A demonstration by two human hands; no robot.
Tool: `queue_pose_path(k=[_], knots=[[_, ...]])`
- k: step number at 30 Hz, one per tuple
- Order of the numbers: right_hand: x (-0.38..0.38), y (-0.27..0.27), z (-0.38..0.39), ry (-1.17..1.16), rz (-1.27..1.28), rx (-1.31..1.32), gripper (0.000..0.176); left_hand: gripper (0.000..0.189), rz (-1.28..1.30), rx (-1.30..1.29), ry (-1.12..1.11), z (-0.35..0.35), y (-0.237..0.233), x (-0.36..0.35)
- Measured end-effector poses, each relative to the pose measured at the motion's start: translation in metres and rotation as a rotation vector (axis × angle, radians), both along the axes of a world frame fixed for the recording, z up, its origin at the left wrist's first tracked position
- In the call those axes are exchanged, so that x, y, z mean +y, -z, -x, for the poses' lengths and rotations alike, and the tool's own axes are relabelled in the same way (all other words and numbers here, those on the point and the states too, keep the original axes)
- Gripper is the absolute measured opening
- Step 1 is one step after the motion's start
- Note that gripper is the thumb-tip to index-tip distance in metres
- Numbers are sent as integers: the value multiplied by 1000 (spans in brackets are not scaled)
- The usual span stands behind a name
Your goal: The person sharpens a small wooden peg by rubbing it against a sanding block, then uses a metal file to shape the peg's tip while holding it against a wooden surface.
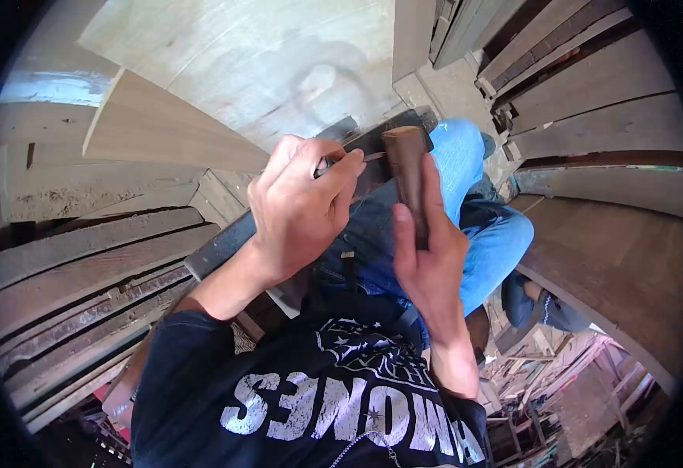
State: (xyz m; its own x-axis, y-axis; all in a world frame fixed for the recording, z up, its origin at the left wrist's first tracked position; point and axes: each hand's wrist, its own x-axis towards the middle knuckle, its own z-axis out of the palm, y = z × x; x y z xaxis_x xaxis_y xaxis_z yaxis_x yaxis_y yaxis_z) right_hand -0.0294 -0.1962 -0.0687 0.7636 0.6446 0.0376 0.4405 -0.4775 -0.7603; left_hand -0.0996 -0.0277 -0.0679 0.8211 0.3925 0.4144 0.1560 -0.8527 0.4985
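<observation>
Head view, looking straight down the person's own front: both hands meet over the lap. The right hand (429,253) is wrapped around a brown wooden piece (406,168), fingers laid along its length and thumb on the near side. The piece stands roughly upright in the picture, and its rounded top end shows clear of the fingertips. The left hand (298,207) is curled tight, with thumb and forefinger pinched on a thin tool (372,157). The tool's pale tip reaches across to touch the upper left side of the brown wooden piece. What kind of tool it is cannot be told; most of it is hidden in the fist.

Under both hands a dark board (220,248) runs slantwise, from its near end by the left forearm up to its far end just behind the brown wooden piece. The brown wooden piece sits at that far end. Whether it rests on the board or is held just above it cannot be told.

Blue jeans (482,249) show beneath and to the right of the hands, and a black T-shirt (279,390) with white print fills the bottom. Weathered planks (84,273) lie stacked at the left, with more at the upper right. A pale sheet (263,54) of wood lies beyond the hands. A shoe (560,312) shows at lower right, with wood scraps (560,382) below it.
</observation>
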Motion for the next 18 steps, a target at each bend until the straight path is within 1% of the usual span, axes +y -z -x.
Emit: queue_pose_path(k=[2, 3, 4, 5, 6, 8, 9, 11, 13, 15, 18], knots=[[-8, 3, 4, 162, -18, 171, 58, 20, 14, 22, 8, 1, 2, 1], [-9, -5, 3, 229, -14, 304, 56, 20, 8, 16, 23, 1, 3, 2], [-11, 0, 2, 237, -6, 313, 56, 20, 0, 12, 42, 0, 2, 4], [-15, 5, 2, 189, 0, 239, 58, 20, -45, 33, 88, 0, -4, 9], [-16, 7, 2, 143, 7, 166, 59, 20, -36, 44, 98, 0, -2, 9], [-14, 3, 2, 116, 22, 169, 57, 22, -12, 41, 94, -1, 1, 9], [-13, 1, 2, 80, 24, 146, 57, 24, 64, 20, 79, 0, 5, 8], [-8, 0, 2, 30, 13, 74, 56, 24, 86, 21, 85, -1, 6, 8], [-4, 1, 1, 24, 9, 70, 56, 24, 106, 19, 89, -2, 3, 10], [-2, -1, 0, 12, 10, 66, 56, 23, 162, 94, 78, -2, -1, 9], [1, -5, -1, 22, 33, 83, 56, 23, 162, 78, 94, -4, 2, 10]])
